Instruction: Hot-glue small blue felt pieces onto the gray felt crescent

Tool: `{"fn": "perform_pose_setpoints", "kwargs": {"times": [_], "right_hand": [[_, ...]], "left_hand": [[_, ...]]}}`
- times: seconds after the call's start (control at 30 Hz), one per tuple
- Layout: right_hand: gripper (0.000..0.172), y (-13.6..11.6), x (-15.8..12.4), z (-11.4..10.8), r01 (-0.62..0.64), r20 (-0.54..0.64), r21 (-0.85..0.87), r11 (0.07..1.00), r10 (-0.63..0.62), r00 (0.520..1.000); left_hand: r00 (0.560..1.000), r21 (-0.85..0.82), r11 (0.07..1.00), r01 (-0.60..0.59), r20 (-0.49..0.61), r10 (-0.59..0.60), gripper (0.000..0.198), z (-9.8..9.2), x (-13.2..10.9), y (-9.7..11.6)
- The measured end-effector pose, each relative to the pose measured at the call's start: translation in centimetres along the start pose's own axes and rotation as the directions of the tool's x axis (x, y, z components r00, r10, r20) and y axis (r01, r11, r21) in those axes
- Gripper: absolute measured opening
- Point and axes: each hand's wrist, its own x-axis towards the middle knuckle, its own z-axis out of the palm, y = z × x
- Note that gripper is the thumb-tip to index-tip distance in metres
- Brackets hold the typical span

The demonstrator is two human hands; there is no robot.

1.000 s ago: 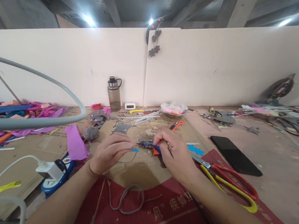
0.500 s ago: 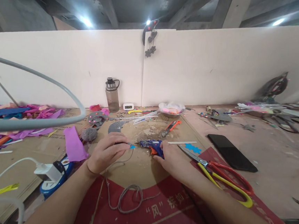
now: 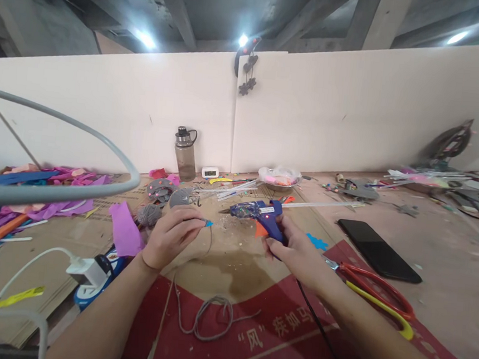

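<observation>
My right hand (image 3: 290,242) is closed round the handle of a blue glue gun (image 3: 262,212) with an orange trigger, raised above the cardboard. A long clear glue stick (image 3: 321,204) pokes out of its back, and its nozzle points left. Between the fingertips of my left hand (image 3: 178,233) is a small blue piece (image 3: 208,223), mostly covered by the fingers. The nozzle is a short way right of that piece, apart from it. Grey yarn (image 3: 210,316) hangs below my left hand and lies in loops on the red part of the cardboard.
Scissors (image 3: 380,292) with red and yellow handles, a black phone (image 3: 378,250) and a blue cut-out (image 3: 317,241) lie to the right. Farther back stand a water bottle (image 3: 185,155) and a bowl (image 3: 279,177). A plugged power strip (image 3: 96,287) and purple felt (image 3: 124,228) are left.
My right hand has lifted the glue gun off the cardboard, its long glue stick now plainly in view. My left hand still pinches the blue piece, slightly higher in the picture.
</observation>
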Motion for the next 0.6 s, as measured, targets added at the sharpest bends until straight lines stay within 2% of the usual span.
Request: {"fn": "perform_pose_setpoints", "kwargs": {"times": [0.1, 0.2, 0.33, 0.43, 0.6], "right_hand": [[0.022, -0.2, -0.7, 0.2, 0.03, 0.053, 0.078, 0.996, -0.035, 0.998], [0.02, -0.4, -1.3, 0.2, 0.116, -0.002, -0.083, 0.99, -0.117, 0.993], [0.022, -0.6, -1.6, 0.1, 0.246, -0.031, -0.341, 0.907, -0.273, 0.962], [0.025, -0.5, -1.6, 0.1, 0.288, -0.021, -0.433, 0.854, -0.329, 0.944], [0.025, -0.4, -1.6, 0.1, 0.286, -0.011, -0.509, 0.812, -0.339, 0.941]], "left_hand": [[1.0, 0.032, 0.999, -0.003, 0.012, 0.003, 0.028, -0.2, 0.0, -0.1], [1.0, 0.054, 0.998, -0.014, 0.008, 0.013, 0.029, -0.3, 0.1, -0.1], [1.0, 0.07, 0.997, -0.014, 0.027, 0.012, 0.026, -0.3, 0.1, 0.0], [0.999, 0.06, 0.998, -0.019, 0.043, 0.016, 0.024, -0.3, 0.2, 0.0], [0.999, 0.058, 0.998, -0.018, 0.048, 0.016, 0.024, -0.3, 0.1, 0.0]]}}
